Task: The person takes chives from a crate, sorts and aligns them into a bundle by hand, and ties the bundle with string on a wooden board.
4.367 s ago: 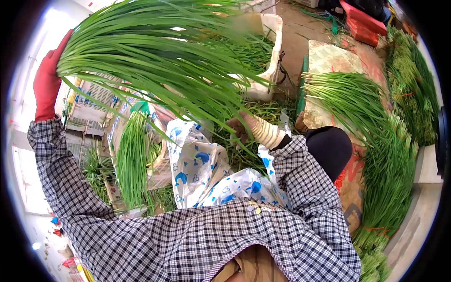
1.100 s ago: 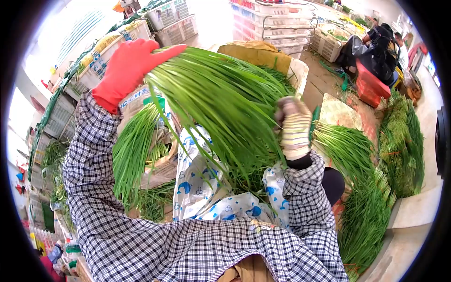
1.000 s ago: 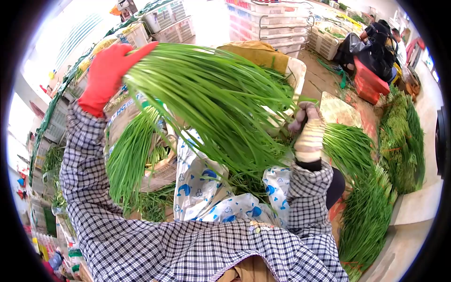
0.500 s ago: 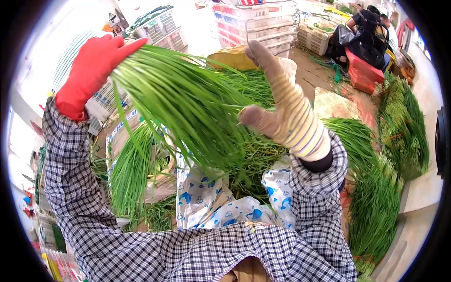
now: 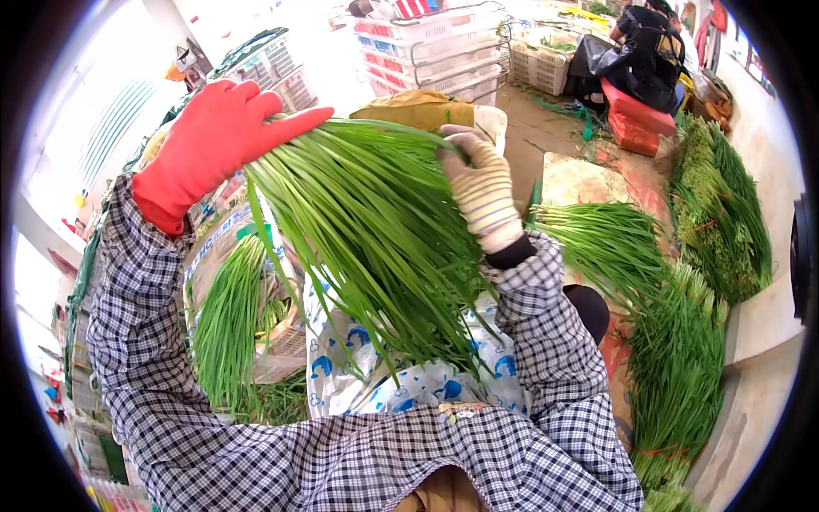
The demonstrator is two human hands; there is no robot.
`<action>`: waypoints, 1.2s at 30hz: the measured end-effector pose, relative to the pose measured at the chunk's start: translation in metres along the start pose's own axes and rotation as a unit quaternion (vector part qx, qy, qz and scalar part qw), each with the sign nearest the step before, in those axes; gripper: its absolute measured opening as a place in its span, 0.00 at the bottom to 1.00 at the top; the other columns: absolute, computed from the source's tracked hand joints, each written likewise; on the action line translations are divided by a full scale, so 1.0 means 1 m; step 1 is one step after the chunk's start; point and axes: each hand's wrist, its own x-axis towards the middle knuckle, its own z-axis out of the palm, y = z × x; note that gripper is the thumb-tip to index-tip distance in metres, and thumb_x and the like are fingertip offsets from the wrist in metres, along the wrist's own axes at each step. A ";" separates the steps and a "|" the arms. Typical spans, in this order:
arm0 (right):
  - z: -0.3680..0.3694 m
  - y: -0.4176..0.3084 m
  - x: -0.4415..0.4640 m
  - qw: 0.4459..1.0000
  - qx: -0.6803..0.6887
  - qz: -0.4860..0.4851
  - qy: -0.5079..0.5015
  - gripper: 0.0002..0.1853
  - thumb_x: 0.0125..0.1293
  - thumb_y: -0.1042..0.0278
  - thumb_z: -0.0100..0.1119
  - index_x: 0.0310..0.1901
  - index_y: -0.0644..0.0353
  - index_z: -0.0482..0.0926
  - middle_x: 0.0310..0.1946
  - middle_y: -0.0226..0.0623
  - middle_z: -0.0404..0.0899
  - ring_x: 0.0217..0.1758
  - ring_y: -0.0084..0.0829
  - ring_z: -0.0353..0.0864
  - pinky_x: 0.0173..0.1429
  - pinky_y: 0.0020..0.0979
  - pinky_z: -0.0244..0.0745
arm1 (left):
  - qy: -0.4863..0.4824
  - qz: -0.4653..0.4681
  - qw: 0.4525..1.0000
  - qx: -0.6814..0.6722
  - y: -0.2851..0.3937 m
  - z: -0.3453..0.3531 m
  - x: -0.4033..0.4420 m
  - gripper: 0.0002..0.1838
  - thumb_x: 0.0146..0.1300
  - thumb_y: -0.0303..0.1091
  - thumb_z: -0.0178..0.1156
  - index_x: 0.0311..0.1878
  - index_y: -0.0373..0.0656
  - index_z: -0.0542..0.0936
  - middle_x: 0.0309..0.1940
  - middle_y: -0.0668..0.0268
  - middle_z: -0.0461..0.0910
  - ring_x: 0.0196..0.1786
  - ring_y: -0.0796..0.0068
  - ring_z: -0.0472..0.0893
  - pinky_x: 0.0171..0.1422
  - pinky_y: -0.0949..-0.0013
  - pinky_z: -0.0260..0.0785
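Note:
My left hand (image 5: 226, 141), in a red rubber glove, is closed around the pale stem end of a large bunch of Chinese chives (image 5: 358, 213). The long green leaves fan out to the right and hang down over my lap. At the bunch's upper right edge, my right hand (image 5: 479, 183), in a striped knit glove, has its fingers curled against the leaves; some fingertips are hidden. Below the leaves lies a white plastic apron (image 5: 328, 341) with blue prints.
Another chive bunch (image 5: 226, 324) rests on a basket at left. More chives (image 5: 606, 247) and bundled chives (image 5: 674, 367) lie on the floor at right. Stacked white crates (image 5: 431, 51) stand ahead. Farther back, a person (image 5: 644, 21) sits near a red stool (image 5: 631, 119).
My right hand has come from raised and spread to curled against the bunch. The left hand has shifted right and slightly down with the chives, and the view has turned a little.

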 end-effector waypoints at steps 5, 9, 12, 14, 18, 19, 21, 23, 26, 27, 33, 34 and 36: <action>-0.029 -0.015 0.006 0.975 0.183 0.120 -0.031 0.07 0.62 0.73 0.63 0.41 0.64 0.83 0.41 0.36 0.82 0.44 0.28 0.79 0.50 0.26 0.75 | 0.012 0.025 0.999 -0.030 0.012 0.012 -0.005 0.40 0.49 0.26 0.56 0.70 0.66 0.68 0.29 0.73 0.68 0.33 0.74 0.72 0.38 0.71 0.67; -0.056 -0.023 0.022 0.969 -0.228 -0.090 0.017 0.07 0.59 0.73 0.64 0.39 0.62 0.83 0.42 0.39 0.83 0.46 0.35 0.82 0.51 0.31 0.77 | 0.015 0.034 0.998 -0.043 0.020 0.021 -0.012 0.41 0.49 0.26 0.56 0.70 0.67 0.68 0.28 0.73 0.67 0.33 0.74 0.71 0.38 0.71 0.66; -0.078 0.017 0.021 0.956 -0.287 -0.039 0.040 0.10 0.59 0.69 0.62 0.42 0.60 0.83 0.43 0.43 0.83 0.48 0.45 0.81 0.53 0.38 0.77 | 0.006 0.023 0.999 -0.039 0.021 0.021 -0.020 0.41 0.49 0.26 0.57 0.71 0.67 0.67 0.28 0.73 0.67 0.33 0.75 0.72 0.39 0.71 0.67; -0.100 0.032 0.016 0.904 -0.411 0.071 -0.092 0.14 0.60 0.62 0.61 0.46 0.58 0.82 0.44 0.45 0.83 0.49 0.48 0.80 0.55 0.42 0.75 | -0.001 0.010 0.999 -0.033 0.019 0.026 -0.028 0.41 0.50 0.26 0.56 0.71 0.66 0.66 0.29 0.73 0.68 0.34 0.75 0.72 0.40 0.71 0.67; -0.146 0.024 0.013 0.712 -0.578 0.191 -0.351 0.27 0.58 0.51 0.62 0.56 0.57 0.77 0.56 0.47 0.77 0.59 0.47 0.75 0.64 0.42 0.70 | -0.045 -0.022 0.999 -0.010 0.009 0.030 -0.036 0.41 0.52 0.26 0.56 0.73 0.60 0.64 0.30 0.72 0.70 0.35 0.74 0.74 0.41 0.71 0.70; -0.150 0.020 0.015 0.690 -0.634 0.161 -0.309 0.31 0.59 0.49 0.63 0.60 0.57 0.74 0.60 0.46 0.74 0.62 0.46 0.73 0.66 0.41 0.69 | -0.053 -0.026 0.998 -0.011 0.006 0.032 -0.036 0.41 0.52 0.26 0.56 0.73 0.60 0.64 0.30 0.72 0.70 0.35 0.74 0.74 0.41 0.71 0.70; -0.136 -0.015 0.023 0.803 -0.558 0.098 -0.186 0.42 0.55 0.58 0.70 0.70 0.59 0.62 0.66 0.52 0.67 0.68 0.46 0.68 0.69 0.39 0.67 | -0.069 -0.010 0.997 0.011 0.004 0.034 -0.031 0.39 0.53 0.26 0.55 0.73 0.55 0.63 0.31 0.71 0.71 0.36 0.72 0.75 0.41 0.69 0.71; -0.093 -0.061 0.024 0.981 -0.096 0.033 -0.167 0.49 0.56 0.60 0.71 0.74 0.60 0.52 0.71 0.53 0.59 0.72 0.43 0.64 0.73 0.39 0.62 | -0.065 -0.008 0.998 -0.007 0.003 0.026 -0.014 0.32 0.54 0.26 0.56 0.66 0.51 0.69 0.32 0.70 0.74 0.38 0.70 0.77 0.41 0.68 0.72; -0.020 -0.097 0.022 0.963 -0.048 -0.081 -0.252 0.58 0.52 0.57 0.76 0.75 0.64 0.43 0.72 0.50 0.56 0.71 0.39 0.63 0.75 0.36 0.59 | 0.011 0.052 0.993 -0.106 -0.003 0.022 0.015 0.16 0.54 0.29 0.57 0.48 0.46 0.77 0.31 0.63 0.77 0.38 0.62 0.80 0.40 0.63 0.74; 0.006 -0.128 0.015 0.962 -0.070 -0.064 -0.258 0.60 0.50 0.56 0.77 0.75 0.65 0.42 0.71 0.50 0.58 0.71 0.39 0.63 0.75 0.36 0.58 | 0.016 0.056 0.992 -0.108 -0.007 0.019 0.016 0.16 0.54 0.29 0.57 0.48 0.46 0.77 0.31 0.63 0.77 0.38 0.62 0.80 0.40 0.63 0.74; 0.056 -0.081 0.029 0.981 -0.025 0.112 -0.159 0.61 0.37 0.51 0.81 0.68 0.69 0.52 0.60 0.52 0.68 0.65 0.43 0.67 0.73 0.37 0.59 | -0.010 0.076 0.990 -0.120 -0.002 -0.021 0.079 0.20 0.45 0.26 0.60 0.46 0.41 0.77 0.34 0.60 0.77 0.42 0.58 0.80 0.43 0.59 0.72; 0.045 -0.071 0.031 0.984 -0.012 0.082 -0.157 0.61 0.33 0.53 0.81 0.67 0.71 0.53 0.58 0.58 0.68 0.65 0.51 0.68 0.72 0.38 0.63 | -0.042 0.061 0.994 -0.086 0.000 -0.018 0.089 0.20 0.46 0.27 0.60 0.46 0.41 0.76 0.35 0.61 0.77 0.42 0.58 0.80 0.43 0.60 0.72; 0.008 -0.087 0.038 0.981 -0.124 0.051 -0.139 0.61 0.34 0.54 0.82 0.68 0.67 0.53 0.59 0.61 0.68 0.67 0.53 0.66 0.72 0.42 0.63 | -0.054 0.076 0.994 -0.057 -0.003 -0.033 0.114 0.20 0.47 0.27 0.60 0.48 0.41 0.76 0.36 0.62 0.77 0.42 0.59 0.80 0.44 0.59 0.72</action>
